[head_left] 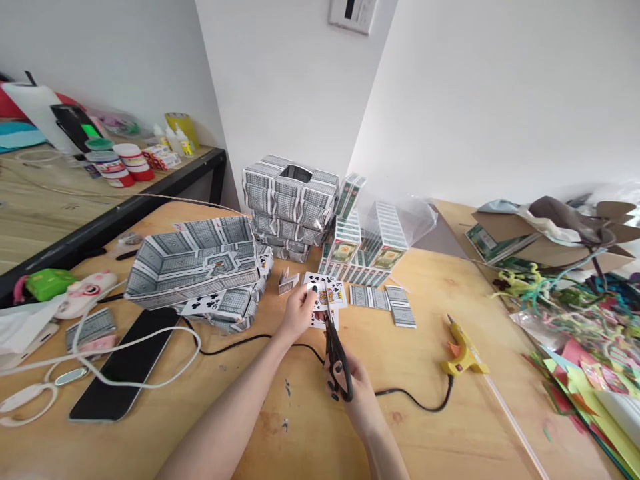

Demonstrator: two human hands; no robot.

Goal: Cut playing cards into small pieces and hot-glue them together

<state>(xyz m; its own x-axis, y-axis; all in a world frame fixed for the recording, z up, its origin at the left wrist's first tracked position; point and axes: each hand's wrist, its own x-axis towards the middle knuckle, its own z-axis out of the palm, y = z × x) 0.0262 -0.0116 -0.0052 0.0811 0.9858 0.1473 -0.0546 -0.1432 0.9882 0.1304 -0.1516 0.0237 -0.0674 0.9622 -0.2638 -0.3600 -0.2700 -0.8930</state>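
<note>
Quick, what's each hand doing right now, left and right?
Left hand: closed on the playing card, holding it up.
Right hand: closed on the black scissors, blades at the card.

The table (430, 400) is pale wood with a smooth, faintly satin face and visible grain. The playing card (327, 297) in the left hand (299, 313) is thin coated paper, slightly glossy. The scissors (336, 350) in the right hand (350, 390) have dull metal blades and black handles, probably plastic. The card tray (193, 263) and card box (290, 193) are printed paper, matt. The glue gun (463, 353) is yellow plastic. The phone (125, 367) shows a glossy black face.
</note>
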